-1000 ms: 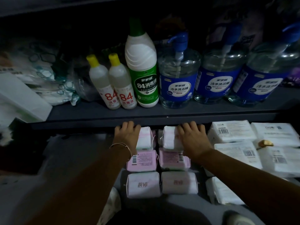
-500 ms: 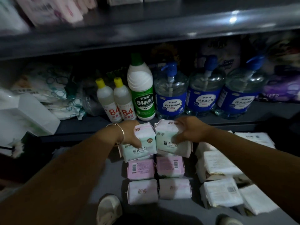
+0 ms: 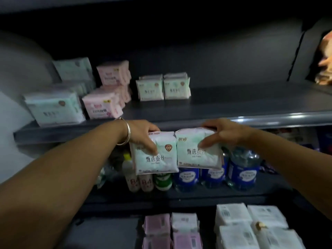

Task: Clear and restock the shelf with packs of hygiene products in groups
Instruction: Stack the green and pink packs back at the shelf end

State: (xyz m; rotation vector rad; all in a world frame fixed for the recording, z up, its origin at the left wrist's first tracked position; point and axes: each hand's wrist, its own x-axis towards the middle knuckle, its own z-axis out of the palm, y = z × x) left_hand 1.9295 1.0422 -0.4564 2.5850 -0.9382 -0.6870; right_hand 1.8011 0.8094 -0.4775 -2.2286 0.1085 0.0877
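Observation:
My left hand [image 3: 142, 135] grips a pale green pack [image 3: 156, 159] from above, thumb on its front. Beside it my right hand [image 3: 221, 133] grips a second pale green pack [image 3: 195, 151] the same way. Both packs hang side by side, touching, just below the front edge of the upper shelf [image 3: 233, 108]. On that shelf stand two matching green packs [image 3: 162, 88] at the back middle, pink packs [image 3: 107, 97] to their left, and larger green packs [image 3: 53, 108] at the far left.
The middle shelf [image 3: 197, 194] behind the held packs carries small "84" bottles [image 3: 142, 182], a green bottle [image 3: 162, 180] and blue-labelled pump bottles [image 3: 242, 173]. Below lie pink packs [image 3: 172, 230] and white packs [image 3: 251, 227]. The right half of the upper shelf is bare.
Both hands have lifted the two green packs from the low surface up past the bottles to the upper shelf's front edge. My view has tilted upward.

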